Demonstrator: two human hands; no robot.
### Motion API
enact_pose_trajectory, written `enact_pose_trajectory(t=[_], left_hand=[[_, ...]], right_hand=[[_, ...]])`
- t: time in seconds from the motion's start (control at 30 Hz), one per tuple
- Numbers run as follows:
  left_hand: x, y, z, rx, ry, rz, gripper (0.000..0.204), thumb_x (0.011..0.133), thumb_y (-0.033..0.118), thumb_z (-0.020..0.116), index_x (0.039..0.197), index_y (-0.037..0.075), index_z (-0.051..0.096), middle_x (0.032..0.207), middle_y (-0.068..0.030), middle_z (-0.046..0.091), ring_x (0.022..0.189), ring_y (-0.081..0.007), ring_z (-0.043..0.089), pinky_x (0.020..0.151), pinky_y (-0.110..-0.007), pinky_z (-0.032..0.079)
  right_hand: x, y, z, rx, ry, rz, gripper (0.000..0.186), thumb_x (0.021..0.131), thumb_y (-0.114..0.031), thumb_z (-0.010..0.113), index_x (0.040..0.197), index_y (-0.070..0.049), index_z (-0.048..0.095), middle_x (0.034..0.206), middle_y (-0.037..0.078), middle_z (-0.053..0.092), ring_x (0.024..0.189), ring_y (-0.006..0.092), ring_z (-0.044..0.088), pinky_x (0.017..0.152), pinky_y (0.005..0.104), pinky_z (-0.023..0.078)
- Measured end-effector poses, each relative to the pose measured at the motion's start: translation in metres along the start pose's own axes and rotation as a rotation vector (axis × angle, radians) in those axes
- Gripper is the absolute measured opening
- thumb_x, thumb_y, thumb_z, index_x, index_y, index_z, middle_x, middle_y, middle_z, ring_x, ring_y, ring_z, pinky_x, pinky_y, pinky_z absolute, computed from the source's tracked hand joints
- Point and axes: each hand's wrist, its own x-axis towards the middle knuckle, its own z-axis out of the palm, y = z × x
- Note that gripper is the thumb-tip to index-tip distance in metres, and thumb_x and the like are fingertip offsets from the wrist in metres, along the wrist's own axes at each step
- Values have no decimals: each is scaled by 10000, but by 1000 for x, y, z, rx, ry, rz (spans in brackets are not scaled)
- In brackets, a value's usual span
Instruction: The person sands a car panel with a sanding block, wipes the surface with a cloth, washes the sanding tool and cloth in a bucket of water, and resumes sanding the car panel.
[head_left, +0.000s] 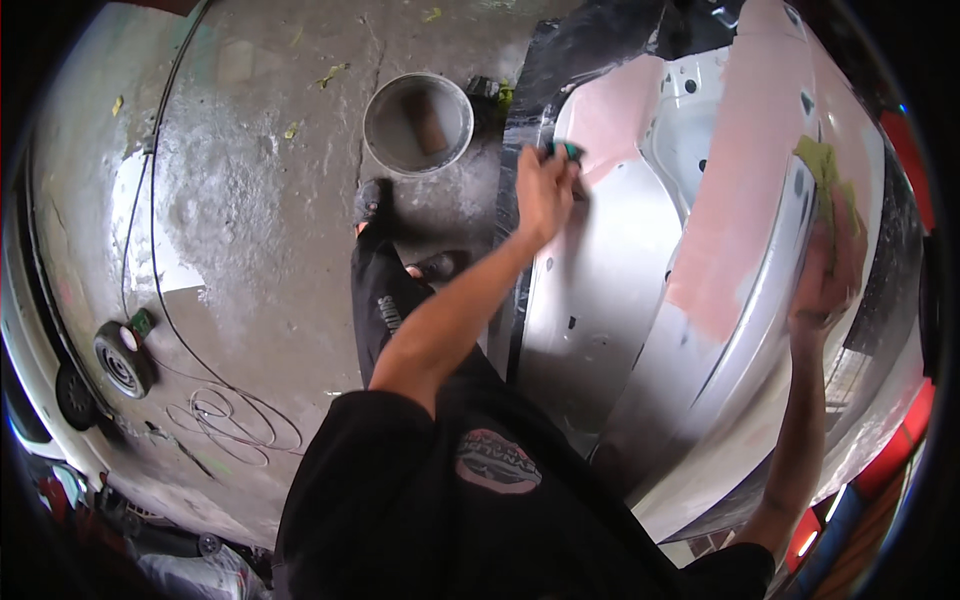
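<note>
My left hand (pixel 545 198) is closed round a small dark-and-green pad (pixel 566 153) at the far left edge of a car body panel (pixel 600 260). The panel is white and silver with pink patches and has several holes. Its kind is hard to tell. On the panel's right side, my right hand (pixel 825 285) is closed on a crumpled yellow-green strip (pixel 822 170), perhaps masking tape or cloth. The fingers there are partly hidden and blend with the pink surface.
Dark plastic sheeting (pixel 545 75) borders the panel. A round bucket (pixel 418 122) of cloudy water, with a brown block in it, stands on the wet concrete floor. Farther left are a black hose (pixel 157 190), a loose wheel (pixel 123 360) and a white car (pixel 45 420).
</note>
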Motion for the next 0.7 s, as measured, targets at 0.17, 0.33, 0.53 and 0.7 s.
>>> enact_pose_trajectory(t=[0.17, 0.33, 0.53, 0.7], left_hand=[[19, -2, 7, -12, 78, 221, 230, 884, 70, 693, 1088, -31, 718, 1018, -236, 570, 927, -414, 558, 779, -471, 459], [26, 11, 7, -92, 6, 18, 196, 894, 96, 680, 1036, -33, 722, 989, -244, 573, 944, -414, 564, 798, -478, 461], [66, 16, 16, -58, 109, 143, 159, 880, 74, 646, 947, -54, 712, 950, -261, 557, 896, -428, 552, 757, -508, 438], [15, 34, 21, -208, 75, 135, 181, 869, 76, 664, 983, -56, 713, 977, -256, 552, 880, -423, 553, 751, -486, 454]], right_hand=[[1, -1, -2, 35, 37, 8, 397, 994, -122, 481, 1337, 25, 618, 1330, 183, 639, 1267, 401, 527, 1084, 481, 426], [-1, -6, 5, 8, 5, 36, 394, 992, -110, 494, 1339, 36, 610, 1326, 201, 624, 1267, 395, 530, 1076, 475, 434], [0, 2, -3, 79, 25, 1, 401, 1021, -142, 488, 1367, 39, 583, 1391, 205, 598, 1288, 406, 543, 1100, 486, 419], [0, 0, -1, -7, 0, 6, 395, 1006, -132, 500, 1354, 27, 601, 1342, 197, 624, 1270, 404, 542, 1081, 487, 435]])
